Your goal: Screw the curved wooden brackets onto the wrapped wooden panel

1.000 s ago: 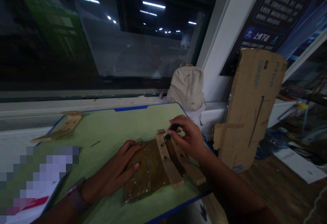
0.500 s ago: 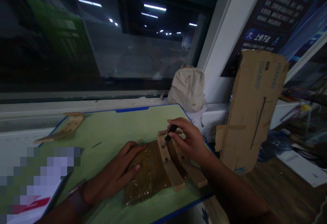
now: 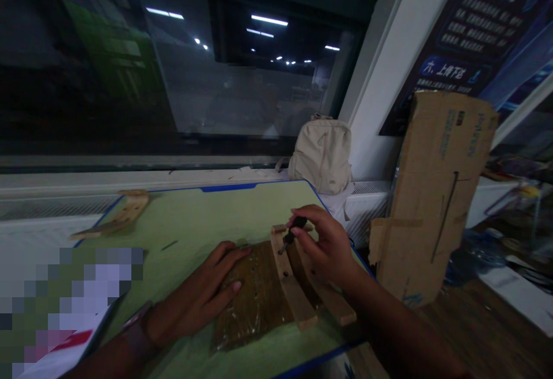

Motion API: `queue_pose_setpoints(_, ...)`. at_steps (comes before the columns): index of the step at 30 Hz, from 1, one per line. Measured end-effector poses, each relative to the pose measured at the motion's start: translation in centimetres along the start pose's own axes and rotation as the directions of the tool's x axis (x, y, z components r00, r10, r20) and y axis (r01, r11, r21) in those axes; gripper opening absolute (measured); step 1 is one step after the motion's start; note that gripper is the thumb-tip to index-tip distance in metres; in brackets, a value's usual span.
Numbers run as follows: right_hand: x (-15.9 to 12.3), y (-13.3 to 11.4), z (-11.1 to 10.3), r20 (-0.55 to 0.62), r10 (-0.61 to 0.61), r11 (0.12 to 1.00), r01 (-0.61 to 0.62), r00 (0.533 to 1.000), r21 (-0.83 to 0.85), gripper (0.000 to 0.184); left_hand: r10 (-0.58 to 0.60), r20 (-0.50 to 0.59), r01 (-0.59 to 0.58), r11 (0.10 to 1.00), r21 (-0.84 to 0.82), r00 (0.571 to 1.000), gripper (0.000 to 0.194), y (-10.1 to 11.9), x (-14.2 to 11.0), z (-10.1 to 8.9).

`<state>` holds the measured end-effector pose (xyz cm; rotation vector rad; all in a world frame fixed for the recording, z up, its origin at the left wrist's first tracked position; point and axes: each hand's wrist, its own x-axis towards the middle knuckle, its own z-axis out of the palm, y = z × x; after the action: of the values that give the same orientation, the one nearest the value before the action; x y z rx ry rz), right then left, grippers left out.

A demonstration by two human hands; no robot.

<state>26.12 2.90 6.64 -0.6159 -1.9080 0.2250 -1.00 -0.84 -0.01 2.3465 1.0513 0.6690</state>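
My right hand (image 3: 329, 246) pinches the black handle of a small screwdriver (image 3: 294, 230). Its shaft slants down to the upper hole of a curved wooden piece (image 3: 297, 298). A second curved wooden piece (image 3: 336, 303) lies alongside, partly covered by that hand. Both pieces rest across a brown wooden board (image 3: 253, 304), which looks wrapped in clear plastic. On the board's left side lies my left hand (image 3: 205, 290), flat with the thumb apart from the fingers, gripping nothing. Whether the tip touches a screw inside the hole cannot be made out.
Another bent wooden piece (image 3: 125, 213) lies at the far left corner of the green tabletop (image 3: 185, 218). A thin dark object (image 3: 170, 245) is nearer. A beige backpack (image 3: 323, 154) stands by the window, and a tall cardboard sheet (image 3: 436, 206) leans at the right.
The whole view has shifted slightly, so everything appears a little further right and lower. The screwdriver stays at the same hole, and my left hand keeps its place on the board.
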Motion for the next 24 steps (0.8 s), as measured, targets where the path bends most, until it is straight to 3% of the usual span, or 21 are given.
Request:
queue_pose_setpoints(3,0.2,0.4,-0.3,-0.001,-0.051,0.996,0.050,0.999,-0.079,0.030,-0.001,-0.011,0.001,1.000,0.007,1.000,0.051,0.1,0.0,-0.1)
queue_pose_setpoints(9,0.0,-0.7,-0.3,0.239,-0.129,0.991,0.132,0.962,0.003,0.057,-0.015,-0.007,0.015,1.000,0.002,1.000,0.051,0.2,0.0,-0.2)
queue_pose_setpoints(12,-0.2,-0.5,0.1,0.199,-0.139,0.990,0.143,0.970,-0.003,0.053,-0.013,0.005,0.013,1.000,0.000,1.000,0.052,0.4,0.0,-0.2)
queue_pose_setpoints(17,-0.2,0.4,0.1,-0.012,-0.159,0.971,0.154,0.987,-0.182,0.024,-0.006,0.011,0.006,1.000,0.005,1.000,0.051,0.6,0.2,-0.4)
queue_pose_setpoints(20,-0.2,0.1,-0.1,0.016,-0.195,0.956,0.193,0.981,-0.222,0.024,-0.009,0.012,0.008,1.000,0.006,1.000,0.051,0.7,0.2,-0.4)
queue_pose_setpoints(24,-0.1,-0.5,-0.1,0.112,-0.174,0.977,0.186,0.978,-0.103,0.037,0.004,0.016,-0.004,1.000,-0.008,1.000,0.053,0.4,0.1,-0.3)
